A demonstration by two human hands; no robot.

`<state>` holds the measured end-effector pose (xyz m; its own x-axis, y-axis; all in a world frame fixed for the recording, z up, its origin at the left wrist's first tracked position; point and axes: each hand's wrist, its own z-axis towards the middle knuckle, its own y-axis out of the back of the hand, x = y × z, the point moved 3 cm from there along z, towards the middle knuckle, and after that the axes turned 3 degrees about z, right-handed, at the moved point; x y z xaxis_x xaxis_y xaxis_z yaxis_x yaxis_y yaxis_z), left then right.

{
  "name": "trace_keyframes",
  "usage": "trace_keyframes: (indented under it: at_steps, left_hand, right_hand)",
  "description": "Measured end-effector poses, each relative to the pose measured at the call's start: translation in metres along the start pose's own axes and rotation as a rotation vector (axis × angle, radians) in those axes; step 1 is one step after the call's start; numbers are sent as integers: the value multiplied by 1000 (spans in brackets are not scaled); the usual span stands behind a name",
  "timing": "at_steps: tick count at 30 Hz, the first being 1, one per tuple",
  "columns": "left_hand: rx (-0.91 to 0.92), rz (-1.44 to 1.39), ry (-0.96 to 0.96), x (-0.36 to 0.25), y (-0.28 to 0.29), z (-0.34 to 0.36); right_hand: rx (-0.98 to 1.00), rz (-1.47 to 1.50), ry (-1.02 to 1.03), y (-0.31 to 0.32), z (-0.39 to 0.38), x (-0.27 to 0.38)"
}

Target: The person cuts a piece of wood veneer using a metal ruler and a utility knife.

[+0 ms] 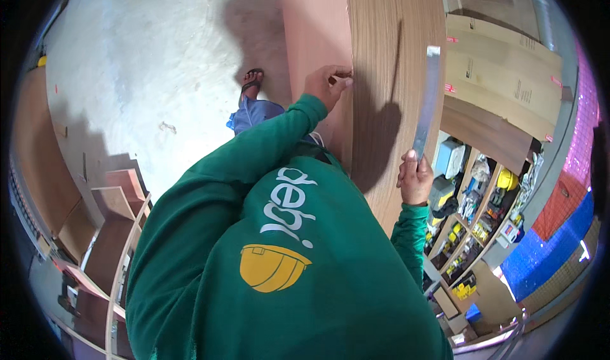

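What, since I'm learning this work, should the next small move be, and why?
Probably lower the metal strip onto the wood-grain board, toward the left hand: the right hand grips its near end, and its shadow falls apart from it, suggesting it is raised, while the left hand is at the board's left edge.

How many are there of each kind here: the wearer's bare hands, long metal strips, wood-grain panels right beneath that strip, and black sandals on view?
Bare hands: 2, the left hand and the right hand
Long metal strip: 1, held by the right
Wood-grain panel: 1
Black sandal: 1
Total: 5
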<state>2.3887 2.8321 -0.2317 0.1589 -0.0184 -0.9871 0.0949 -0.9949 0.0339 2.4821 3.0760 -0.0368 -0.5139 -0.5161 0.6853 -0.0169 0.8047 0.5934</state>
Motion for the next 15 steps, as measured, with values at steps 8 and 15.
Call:
trace_keyframes:
  at_steps: [8,15]
  left_hand:
    - [-107,90,-42,16,-22,-1]
    - [-340,278,-269,36,-28,-5]
  right_hand:
    - [46,175,-91,11,-40,-111]
    - [140,-177,369,-5,-33,-81]
